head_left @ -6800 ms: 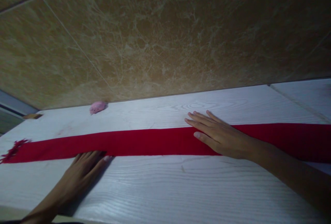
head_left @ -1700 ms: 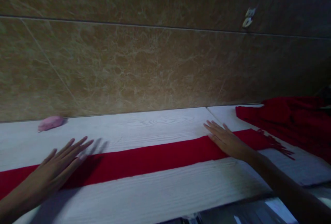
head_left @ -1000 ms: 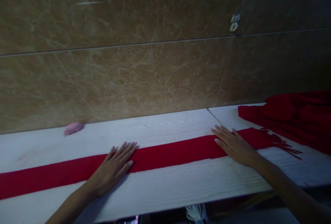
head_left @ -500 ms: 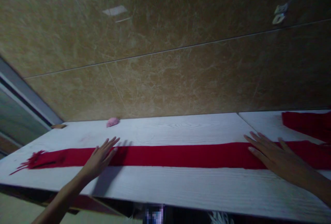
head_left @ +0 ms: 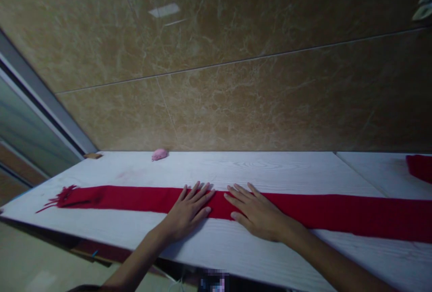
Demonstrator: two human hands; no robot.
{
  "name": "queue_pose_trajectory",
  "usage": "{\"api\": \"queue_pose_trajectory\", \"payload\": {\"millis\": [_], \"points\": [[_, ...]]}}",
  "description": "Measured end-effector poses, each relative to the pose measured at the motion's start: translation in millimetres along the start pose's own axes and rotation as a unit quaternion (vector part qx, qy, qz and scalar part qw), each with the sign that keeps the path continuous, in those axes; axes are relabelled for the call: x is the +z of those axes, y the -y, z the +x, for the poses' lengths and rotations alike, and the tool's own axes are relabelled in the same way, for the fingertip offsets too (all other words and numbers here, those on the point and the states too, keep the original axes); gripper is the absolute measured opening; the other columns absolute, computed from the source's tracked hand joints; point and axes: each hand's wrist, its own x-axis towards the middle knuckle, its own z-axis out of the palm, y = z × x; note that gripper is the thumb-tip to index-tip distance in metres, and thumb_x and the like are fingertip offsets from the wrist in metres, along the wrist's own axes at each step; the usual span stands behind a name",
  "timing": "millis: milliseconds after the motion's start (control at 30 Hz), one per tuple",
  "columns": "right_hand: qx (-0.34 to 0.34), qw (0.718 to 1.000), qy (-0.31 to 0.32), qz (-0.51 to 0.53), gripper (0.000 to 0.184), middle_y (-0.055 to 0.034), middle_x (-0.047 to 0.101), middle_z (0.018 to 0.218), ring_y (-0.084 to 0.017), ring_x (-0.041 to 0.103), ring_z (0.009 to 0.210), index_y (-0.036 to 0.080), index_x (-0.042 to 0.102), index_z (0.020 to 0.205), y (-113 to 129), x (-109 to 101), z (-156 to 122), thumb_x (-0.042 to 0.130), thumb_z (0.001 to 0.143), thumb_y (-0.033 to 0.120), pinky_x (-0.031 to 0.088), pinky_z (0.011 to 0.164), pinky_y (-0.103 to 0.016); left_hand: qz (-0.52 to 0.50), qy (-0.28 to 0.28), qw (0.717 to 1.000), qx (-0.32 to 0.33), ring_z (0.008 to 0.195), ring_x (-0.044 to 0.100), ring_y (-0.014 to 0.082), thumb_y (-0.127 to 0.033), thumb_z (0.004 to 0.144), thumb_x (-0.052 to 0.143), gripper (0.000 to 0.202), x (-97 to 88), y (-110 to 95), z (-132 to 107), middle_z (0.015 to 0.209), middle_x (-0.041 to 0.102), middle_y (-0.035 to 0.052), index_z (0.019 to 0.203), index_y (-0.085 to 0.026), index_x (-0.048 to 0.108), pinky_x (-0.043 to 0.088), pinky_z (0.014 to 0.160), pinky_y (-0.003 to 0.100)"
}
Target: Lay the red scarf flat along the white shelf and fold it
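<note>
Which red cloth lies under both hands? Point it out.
The long, fringed red fabric strip; the other red fabric piece lies farther back at the picture's right edge, its visible corner untouched.

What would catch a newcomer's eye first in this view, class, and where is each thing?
The long, flat, fringed red cloth stands out most, stretched across the white wood-grained table. Near the middle, the bare left hand and right hand spread side by side over it. A small, rounded pink object sits beyond, left of centre.

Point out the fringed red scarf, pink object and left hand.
Fringed red scarf (head_left: 220, 206): head view, flat fabric near mid-length.
Pink object (head_left: 159, 154): head view, middle of its visible side.
Left hand (head_left: 187, 213): head view, back of the hand.
</note>
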Motion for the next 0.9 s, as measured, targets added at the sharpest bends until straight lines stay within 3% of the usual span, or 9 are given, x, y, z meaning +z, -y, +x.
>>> {"api": "queue_pose_trajectory", "payload": {"millis": [267,367,467,567,667,767,900], "points": [[-0.024,0.998,-0.048,-0.015,0.057,-0.0082,0.030,0.163,-0.030,0.026,0.153,0.026,0.038,0.158,-13,7,-7,0.043,0.106,0.050,0.019,0.125,-0.063,-0.020,-0.004,0.999,0.024,0.157,0.016,0.0334,-0.056,0.104,0.044,0.064,-6.0,21,-14,0.167,0.024,0.0048,0.161,-0.036,0.024,0.017,0.124,0.065],[-0.017,0.999,-0.033,-0.004,0.066,-0.0095,0.029,0.165,-0.030,0.025,0.153,0.024,0.037,0.158,-12,4,-7,0.051,0.102,0.057,0.019,0.125,-0.062,-0.034,-0.018,0.998,0.048,0.155,0.023,0.0345,-0.057,0.100,0.055,0.066,-8.7,25,-17,0.166,0.031,0.0071,0.158,-0.034,0.036,0.021,0.123,0.065],[0.000,0.999,-0.038,0.009,0.063,-0.0100,0.031,0.164,-0.029,0.027,0.153,0.024,0.044,0.155,-8,1,-6,0.058,0.100,0.052,0.018,0.126,-0.060,-0.051,-0.086,0.993,0.066,0.146,0.044,0.0279,-0.044,0.103,0.055,0.036,-6.7,27,-21,0.151,0.057,0.0047,0.135,-0.033,0.065,0.033,0.120,0.056],[-0.011,0.996,-0.088,0.014,0.046,-0.0091,0.047,0.157,-0.027,0.040,0.147,0.026,0.062,0.140,0,3,-3,0.066,0.097,0.042,0.022,0.125,-0.058,-0.067,-0.158,0.981,0.090,0.126,0.061,0.0228,-0.036,0.104,0.054,0.025,-3.5,25,-23,0.125,0.073,0.0034,0.110,-0.029,0.076,0.046,0.107,0.045],[-0.037,0.990,-0.139,0.006,0.037,-0.0099,0.062,0.142,-0.027,0.054,0.134,0.023,0.071,0.125,9,10,2,0.074,0.091,0.038,0.031,0.121,-0.056,-0.068,-0.217,0.970,0.082,0.105,0.066,0.0208,-0.036,0.103,0.055,0.025,-2.5,22,-23,0.111,0.075,0.0047,0.106,-0.026,0.077,0.051,0.091,0.039],[-0.064,0.979,-0.194,-0.019,0.020,-0.0088,0.071,0.124,-0.025,0.063,0.119,0.021,0.075,0.112,14,17,8,0.069,0.094,0.026,0.043,0.111,-0.049,-0.044,-0.265,0.962,0.039,0.085,0.062,0.0197,-0.039,0.103,0.054,0.028,-1.8,18,-25,0.092,0.071,0.0052,0.101,-0.025,0.078,0.049,0.076,0.035],[-0.078,0.962,-0.260,-0.022,0.018,-0.0057,0.076,0.108,-0.022,0.068,0.102,0.021,0.076,0.105,14,22,14,0.060,0.096,0.015,0.052,0.093,-0.041,-0.026,-0.286,0.958,0.004,0.077,0.059,0.0196,-0.034,0.103,0.051,0.028,5.1,-6,-34,0.082,0.067,0.0046,0.106,-0.025,0.077,0.049,0.072,0.034]]}}
